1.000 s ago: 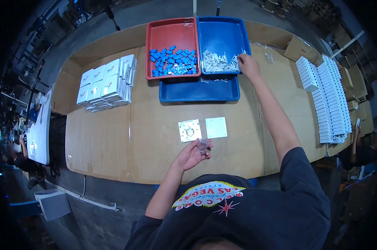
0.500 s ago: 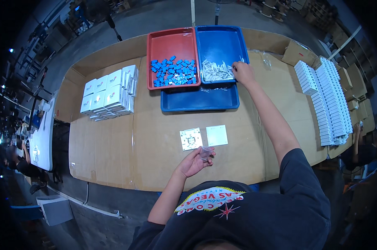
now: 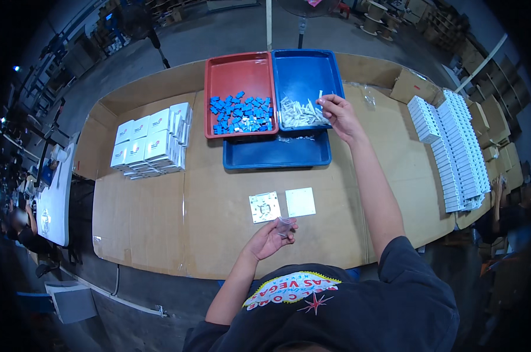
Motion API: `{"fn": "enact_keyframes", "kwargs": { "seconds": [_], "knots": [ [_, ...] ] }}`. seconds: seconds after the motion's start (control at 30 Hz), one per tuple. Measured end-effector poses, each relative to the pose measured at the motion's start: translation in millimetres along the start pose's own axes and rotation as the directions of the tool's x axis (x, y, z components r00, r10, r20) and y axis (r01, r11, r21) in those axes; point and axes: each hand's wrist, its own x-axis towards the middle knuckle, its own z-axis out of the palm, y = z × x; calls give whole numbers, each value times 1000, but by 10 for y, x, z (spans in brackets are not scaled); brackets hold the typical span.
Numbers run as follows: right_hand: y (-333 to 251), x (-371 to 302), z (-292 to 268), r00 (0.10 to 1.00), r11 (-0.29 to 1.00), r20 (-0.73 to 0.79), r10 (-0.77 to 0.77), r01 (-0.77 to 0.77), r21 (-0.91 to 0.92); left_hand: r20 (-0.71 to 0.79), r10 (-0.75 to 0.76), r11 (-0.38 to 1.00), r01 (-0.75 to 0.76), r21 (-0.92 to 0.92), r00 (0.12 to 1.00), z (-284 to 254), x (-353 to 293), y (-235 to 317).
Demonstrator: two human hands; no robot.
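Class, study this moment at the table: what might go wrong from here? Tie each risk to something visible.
1. The right hand pinches a slim pale piece by the fingertips; it might slip.
2. The left hand holds what looks like a small clear bag, which could slide from the fingers.
3. The stacked white boxes sit unevenly; a bump might topple some.

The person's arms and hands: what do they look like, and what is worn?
The left hand and right hand are bare, without visible gloves or watch. Short dark sleeves leave the forearms uncovered; the dark shirt has a colourful print and red star.
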Motion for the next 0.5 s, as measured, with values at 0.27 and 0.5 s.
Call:
{"fn": "enact_keyframes", "kwargs": {
  "seconds": [0.27, 0.5],
  "knots": [
    [390, -1085, 230, 993, 957, 1, 119, -115, -267, 3, 39, 999, -39, -34, 999, -79, 122, -11],
    [977, -1987, 582, 907, 892, 21, 420, -409, -193, -40, 37, 999, -38, -22, 999, -36, 69, 3]
  ]
}}
